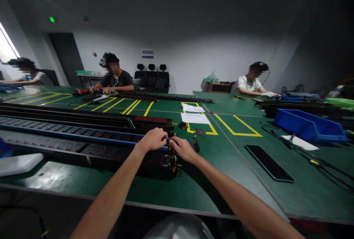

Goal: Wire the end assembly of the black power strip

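Observation:
Long black power strips with rows of sockets lie side by side on the green table. My left hand (153, 139) is closed at the right end of a blue-edged strip (110, 134). Right beside it, my right hand (183, 148) has its fingers pinched together at the same end; the small part between the two hands is mostly hidden by the fingers. Nearer to me is another black strip (157, 162), with yellow wires showing at its open end. A small black end piece (195, 147) lies just right of my right hand.
A phone (269, 162) and a blue bin (309, 125) are on the right, with black cables around. White papers (195, 118) lie beyond my hands. A white object (20, 164) is at the left. People sit across the table.

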{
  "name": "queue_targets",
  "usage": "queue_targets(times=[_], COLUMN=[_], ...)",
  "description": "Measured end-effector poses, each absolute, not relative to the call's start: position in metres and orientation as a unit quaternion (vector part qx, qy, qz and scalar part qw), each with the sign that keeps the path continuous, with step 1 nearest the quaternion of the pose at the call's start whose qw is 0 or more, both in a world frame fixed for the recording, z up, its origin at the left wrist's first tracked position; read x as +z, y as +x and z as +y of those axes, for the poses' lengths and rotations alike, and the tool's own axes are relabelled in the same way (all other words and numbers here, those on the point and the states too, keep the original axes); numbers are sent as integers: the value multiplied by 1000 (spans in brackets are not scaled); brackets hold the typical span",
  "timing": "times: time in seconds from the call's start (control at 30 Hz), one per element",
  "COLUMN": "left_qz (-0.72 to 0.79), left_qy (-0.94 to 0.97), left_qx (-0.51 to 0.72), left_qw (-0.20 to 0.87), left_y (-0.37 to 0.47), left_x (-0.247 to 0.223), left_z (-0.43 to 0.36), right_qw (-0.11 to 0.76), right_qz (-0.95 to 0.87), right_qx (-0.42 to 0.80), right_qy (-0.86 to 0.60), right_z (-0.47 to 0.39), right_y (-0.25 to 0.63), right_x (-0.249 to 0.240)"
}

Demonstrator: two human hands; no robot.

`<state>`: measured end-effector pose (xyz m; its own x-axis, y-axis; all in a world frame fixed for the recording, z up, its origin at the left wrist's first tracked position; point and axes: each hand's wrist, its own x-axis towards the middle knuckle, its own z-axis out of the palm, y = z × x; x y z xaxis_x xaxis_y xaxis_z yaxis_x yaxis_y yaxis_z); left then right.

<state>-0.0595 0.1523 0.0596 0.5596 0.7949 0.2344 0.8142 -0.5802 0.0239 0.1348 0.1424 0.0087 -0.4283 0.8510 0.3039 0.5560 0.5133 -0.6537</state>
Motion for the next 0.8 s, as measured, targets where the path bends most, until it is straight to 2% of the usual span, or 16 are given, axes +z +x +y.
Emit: queue_targets(times=[0.8], left_qz=[-451], left_qy=[-885], left_qx=[-103], left_qw=[45], left_y=[-59], left_x=[62], left_z=[152], right_qw=[307], right_qz=[-812], right_qx=[235], right_qy=[-437], right_z=[142], right_y=[135], right_x=[10])
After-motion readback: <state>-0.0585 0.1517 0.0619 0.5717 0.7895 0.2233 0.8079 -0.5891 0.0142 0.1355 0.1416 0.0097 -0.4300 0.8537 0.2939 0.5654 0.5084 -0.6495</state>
